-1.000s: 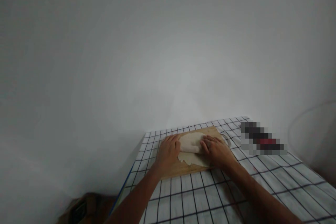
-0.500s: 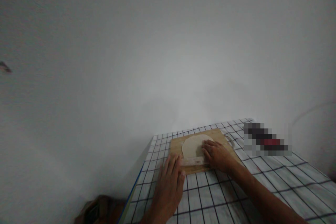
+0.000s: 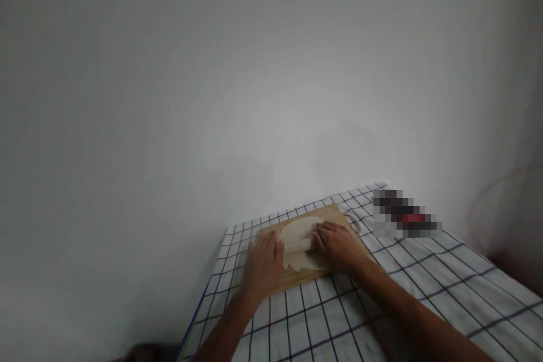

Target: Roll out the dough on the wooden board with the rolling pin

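Observation:
A pale sheet of flattened dough (image 3: 303, 227) with a ragged near edge lies on a wooden board (image 3: 292, 279). Across the dough lies a light-coloured rolling pin (image 3: 298, 246), its two ends hidden under my hands. My left hand (image 3: 263, 260) covers the left end, fingers fairly straight and close together over it. At the other end is my right hand (image 3: 337, 244), its fingers curled down over the pin and close to the dough.
The board rests on a white tablecloth with a dark grid (image 3: 314, 322). A blurred-out dark and red object (image 3: 407, 215) lies on the cloth at the right. Behind the table stands a plain pale wall (image 3: 271, 96).
Both hands have pushed the rolling pin forward, from the dough's near edge towards its middle. Dough now shows on the near side of the pin. The view has shifted slightly to the right.

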`<state>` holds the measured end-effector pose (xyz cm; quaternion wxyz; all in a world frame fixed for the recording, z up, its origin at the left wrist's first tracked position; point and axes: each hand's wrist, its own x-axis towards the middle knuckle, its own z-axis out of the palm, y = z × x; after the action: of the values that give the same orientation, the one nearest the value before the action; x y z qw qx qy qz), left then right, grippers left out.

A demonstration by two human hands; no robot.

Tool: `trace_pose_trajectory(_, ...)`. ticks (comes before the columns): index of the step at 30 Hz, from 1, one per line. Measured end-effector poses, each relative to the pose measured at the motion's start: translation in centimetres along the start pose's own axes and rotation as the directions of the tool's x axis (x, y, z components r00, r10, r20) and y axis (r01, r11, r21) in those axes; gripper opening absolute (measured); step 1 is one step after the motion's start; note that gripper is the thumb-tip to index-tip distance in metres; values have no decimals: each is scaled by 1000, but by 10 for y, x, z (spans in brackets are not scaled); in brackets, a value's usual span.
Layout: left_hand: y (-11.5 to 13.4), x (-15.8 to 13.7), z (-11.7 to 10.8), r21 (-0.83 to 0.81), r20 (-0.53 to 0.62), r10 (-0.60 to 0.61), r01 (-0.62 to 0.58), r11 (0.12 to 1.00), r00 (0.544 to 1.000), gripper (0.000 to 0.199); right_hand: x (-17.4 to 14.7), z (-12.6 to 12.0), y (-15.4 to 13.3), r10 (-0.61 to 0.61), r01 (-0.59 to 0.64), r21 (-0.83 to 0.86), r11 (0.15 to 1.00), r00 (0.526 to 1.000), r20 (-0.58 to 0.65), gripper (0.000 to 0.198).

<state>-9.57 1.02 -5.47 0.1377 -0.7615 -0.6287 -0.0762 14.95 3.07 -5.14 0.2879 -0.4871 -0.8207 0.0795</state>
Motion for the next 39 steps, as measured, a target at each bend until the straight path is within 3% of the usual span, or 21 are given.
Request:
trace_pose_trajectory(6, -9, 61, 9, 34, 67, -67, 65, 997, 995, 52, 2, 4, 7, 27, -27, 3, 1000, 1000, -5, 46)
trace_pose_trajectory(13, -16, 105, 13, 131, 119, 165, -180, 975, 979, 36, 5, 5, 14, 31, -32, -6, 999, 998, -49, 42)
trace_pose_trajectory(21, -21, 140, 25, 39, 172, 221, -231, 972, 960, 28, 6, 3, 16, 53, -54, -15, 998, 996, -77, 39)
trace_pose_trajectory(26, -21, 122, 23, 32, 120, 232, -237, 971, 965, 30, 5, 3, 15, 52, -54, -12, 998, 995, -86, 39)
trace_pose_trajectory(31, -27, 84, 23, 68, 43, 220, -222, 973, 975, 47, 4, 4, 11, 33, -33, -14, 999, 998, -46, 44)
trace_pose_trajectory(35, -31, 54, 26, 59, -41, 217, -214, 975, 975, 46, 2, 7, 4, 30, -30, -5, 1000, 999, -31, 44)
trace_pose_trajectory(39, -29, 24, 23, -43, -130, 121, -127, 991, 984, 46, 0, 10, -4, 16, -15, 9, 1000, 1000, -21, 42)
